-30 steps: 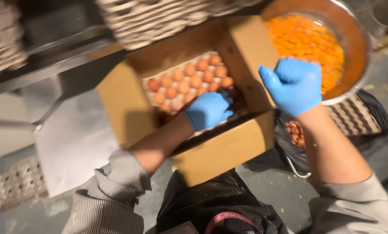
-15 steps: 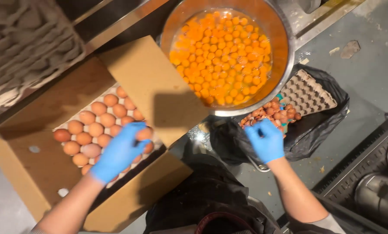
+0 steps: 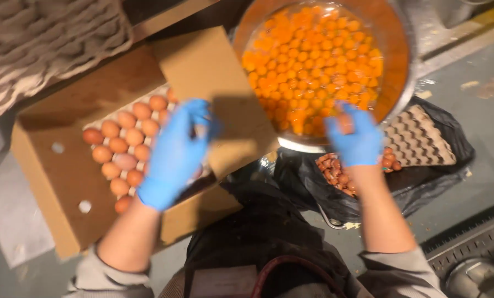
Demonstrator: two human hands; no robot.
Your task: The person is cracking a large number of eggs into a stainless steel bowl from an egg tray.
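My left hand (image 3: pixel 175 154), in a blue glove, hovers over an open cardboard box (image 3: pixel 53 182) of brown eggs (image 3: pixel 122 149); its fingers curl round a pale egg, blurred by motion. My right hand (image 3: pixel 357 138), also gloved, holds a brown egg (image 3: pixel 343 122) at the near rim of a large metal bowl (image 3: pixel 404 72). The bowl is full of orange yolks (image 3: pixel 313 66). One box flap (image 3: pixel 208 83) lies between the eggs and the bowl.
Below the bowl a black bag (image 3: pixel 423 187) holds broken eggshells (image 3: pixel 335 171) and an empty grey egg tray (image 3: pixel 418 140). A stack of grey egg trays (image 3: pixel 48 44) stands at the top left. A metal grate (image 3: pixel 473 243) runs along the floor at the lower right.
My left hand has lifted off the eggs in the box and moved right. My right hand has risen from the black bag to the bowl's rim.
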